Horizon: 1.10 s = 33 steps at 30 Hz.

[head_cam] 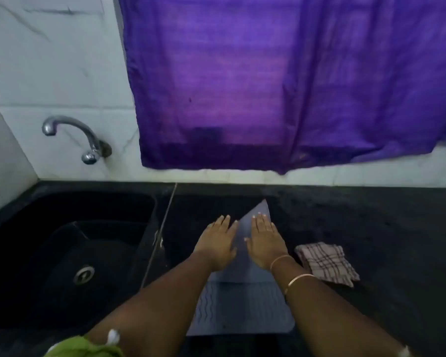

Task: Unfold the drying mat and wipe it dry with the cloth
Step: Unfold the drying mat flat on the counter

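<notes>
A grey-blue ribbed drying mat (240, 307) lies on the black counter in front of me, its far part folded over into a smooth flap that ends in a point. My left hand (218, 243) rests flat, fingers apart, on the flap's left edge. My right hand (264, 240) lies flat on the flap near its tip. Both hands press down and hold nothing. A folded checked cloth (327, 262) lies on the counter just right of my right wrist, untouched.
A black sink (62, 253) with a metal drain sits to the left, with a chrome tap (75, 135) on the tiled wall above it. A purple curtain (281, 81) hangs over the counter's back edge. The black counter (384, 228) stretches to the right.
</notes>
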Tool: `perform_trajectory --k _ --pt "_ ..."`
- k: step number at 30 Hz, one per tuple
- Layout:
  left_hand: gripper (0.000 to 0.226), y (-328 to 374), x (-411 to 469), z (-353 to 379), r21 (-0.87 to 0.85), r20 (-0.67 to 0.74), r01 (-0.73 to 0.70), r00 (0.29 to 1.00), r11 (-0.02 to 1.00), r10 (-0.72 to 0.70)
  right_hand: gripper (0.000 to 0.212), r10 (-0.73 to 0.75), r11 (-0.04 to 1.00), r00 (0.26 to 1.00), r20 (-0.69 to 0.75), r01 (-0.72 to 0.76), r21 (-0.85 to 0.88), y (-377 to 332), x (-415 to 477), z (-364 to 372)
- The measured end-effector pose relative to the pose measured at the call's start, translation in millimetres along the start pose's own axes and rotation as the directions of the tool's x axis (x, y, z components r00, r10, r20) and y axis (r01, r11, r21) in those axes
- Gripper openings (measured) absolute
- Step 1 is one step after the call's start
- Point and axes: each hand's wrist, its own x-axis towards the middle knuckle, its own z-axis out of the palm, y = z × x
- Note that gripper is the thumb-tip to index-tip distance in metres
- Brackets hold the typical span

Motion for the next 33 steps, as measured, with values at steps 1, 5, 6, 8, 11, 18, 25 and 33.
perform_trajectory --k 1,5,6,8,11,18,25,33 --pt "0.068 3 -3 7 0.014 0.070 -0.004 0.998 1.000 0.003 0.064 0.034 0.999 0.997 0.062 -0.035 0.007 2 -3 6" --pt "0.058 5 -11 27 -0.030 0.230 0.014 0.973 0.999 -0.007 0.064 0.104 0.992 0.974 0.200 -0.116 0.049 7 -15 25" --pt "0.056 6 -12 31 -0.032 0.248 0.017 0.969 0.999 -0.008 0.065 0.117 0.991 0.968 0.223 -0.129 0.038 7 -19 29" --pt "0.055 7 -13 38 -0.047 0.256 0.027 0.966 0.999 -0.014 0.067 0.149 0.986 0.956 0.253 -0.163 0.036 10 -22 31" --pt "0.059 8 -18 51 -0.123 0.250 0.065 0.968 0.990 -0.032 0.070 0.176 0.972 0.943 0.281 -0.211 0.100 14 -22 34" --pt "0.059 5 -21 58 -0.274 0.183 0.115 0.981 0.955 -0.066 0.062 0.294 0.891 0.909 0.295 -0.372 0.259 25 -4 29" --pt "0.044 2 -16 52 -0.183 0.171 0.016 0.985 0.983 0.016 0.039 0.401 0.658 0.901 0.166 -0.410 0.632 45 8 26" --pt "0.008 -5 -31 51 -0.372 -0.076 0.085 0.990 0.924 -0.122 0.017 0.447 0.084 0.852 0.272 -0.342 0.936 41 39 -3"
